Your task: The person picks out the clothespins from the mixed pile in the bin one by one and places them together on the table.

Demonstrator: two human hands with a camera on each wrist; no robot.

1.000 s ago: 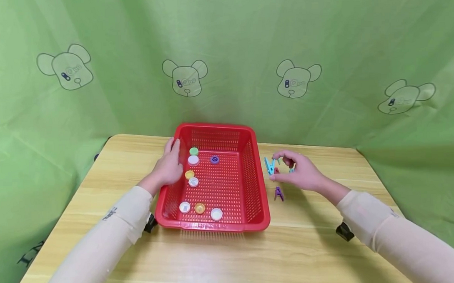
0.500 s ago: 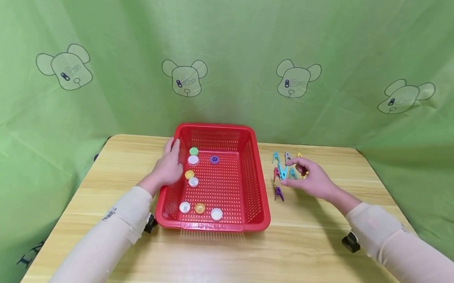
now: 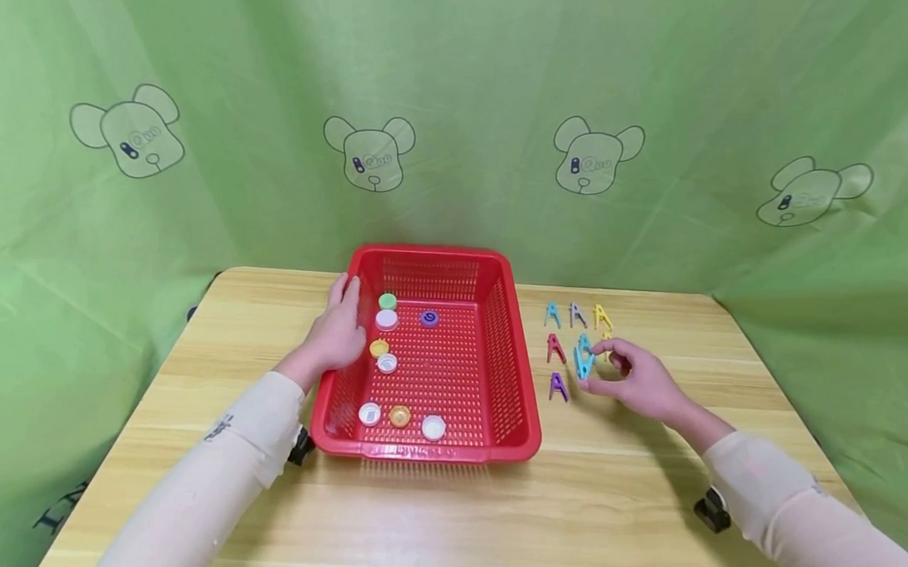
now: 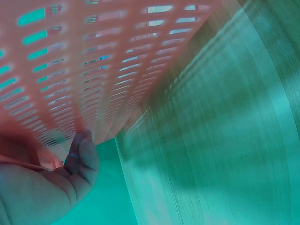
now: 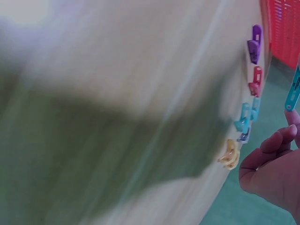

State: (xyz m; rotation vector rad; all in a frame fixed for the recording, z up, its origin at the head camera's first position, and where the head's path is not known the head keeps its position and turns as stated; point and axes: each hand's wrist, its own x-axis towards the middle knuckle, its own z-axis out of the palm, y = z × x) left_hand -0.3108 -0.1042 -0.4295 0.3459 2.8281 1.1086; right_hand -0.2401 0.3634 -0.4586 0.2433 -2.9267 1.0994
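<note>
My right hand (image 3: pixel 645 384) pinches a light blue clothespin (image 3: pixel 583 361) between thumb and index finger, above the table right of the red basket (image 3: pixel 520 373). In the right wrist view that clothespin (image 5: pixel 294 91) shows at the right edge. Around it stand other clothespins: a red one (image 3: pixel 555 347), a purple one (image 3: pixel 558 387), a blue one (image 3: pixel 552 314), a greyish one (image 3: pixel 577 314) and a yellow one (image 3: pixel 602 316). Another yellow one is partly hidden by my fingers. My left hand (image 3: pixel 338 331) grips the basket's left rim, its fingers (image 4: pixel 86 152) curled against the outer wall.
Several bottle caps lie in the basket, among them a green cap (image 3: pixel 388 302), a purple cap (image 3: pixel 428 318) and a white cap (image 3: pixel 432 428). The wooden table (image 3: pixel 619 495) ends at a green cloth backdrop (image 3: pixel 477 82) behind.
My right hand has moved right and nearer with the light blue clothespin, away from the basket, uncovering the clothespins at the back. The left hand stays on the basket.
</note>
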